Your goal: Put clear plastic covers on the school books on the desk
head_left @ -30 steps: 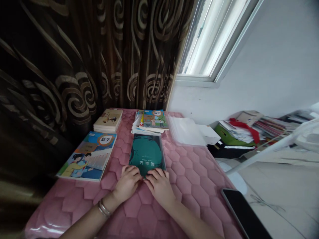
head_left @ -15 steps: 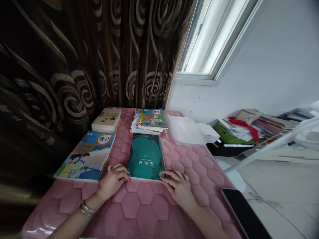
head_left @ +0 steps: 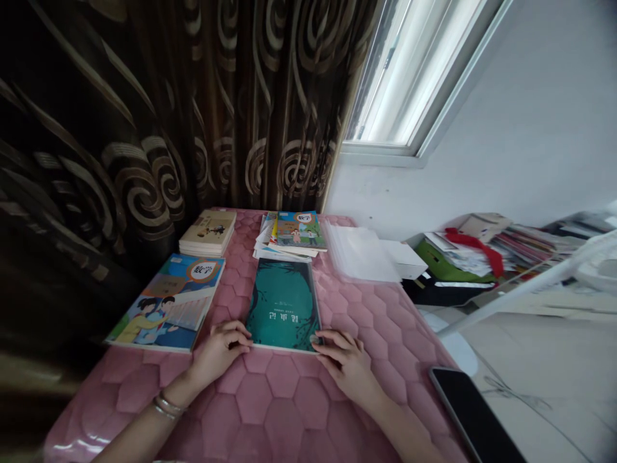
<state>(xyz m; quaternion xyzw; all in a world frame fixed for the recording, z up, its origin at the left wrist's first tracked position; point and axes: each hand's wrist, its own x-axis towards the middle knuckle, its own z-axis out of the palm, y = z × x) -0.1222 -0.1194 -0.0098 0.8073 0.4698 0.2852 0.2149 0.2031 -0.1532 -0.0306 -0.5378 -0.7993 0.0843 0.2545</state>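
A dark green book (head_left: 283, 305) with a tree silhouette on its cover lies flat on the pink table cover, its title upside down to me. My left hand (head_left: 224, 347) is closed at its near left corner, fingers curled and thumb tip against the edge. At the near right corner, my right hand (head_left: 344, 363) grips the book with its fingertips on the cover edge and the thumb below. A blue textbook (head_left: 168, 305) with two cartoon children lies left of my left hand.
Behind the textbook stands a stack of tan booklets (head_left: 208, 233). Farther back sits a pile of papers under another blue textbook (head_left: 299, 231). Clear plastic sleeves (head_left: 364, 254) and a white box (head_left: 405, 260) are at the back right. A phone (head_left: 475, 415) lies at the right edge.
The view has shifted very slightly. Both hands stay at the green book's near corners, and the book has not visibly moved on the table.
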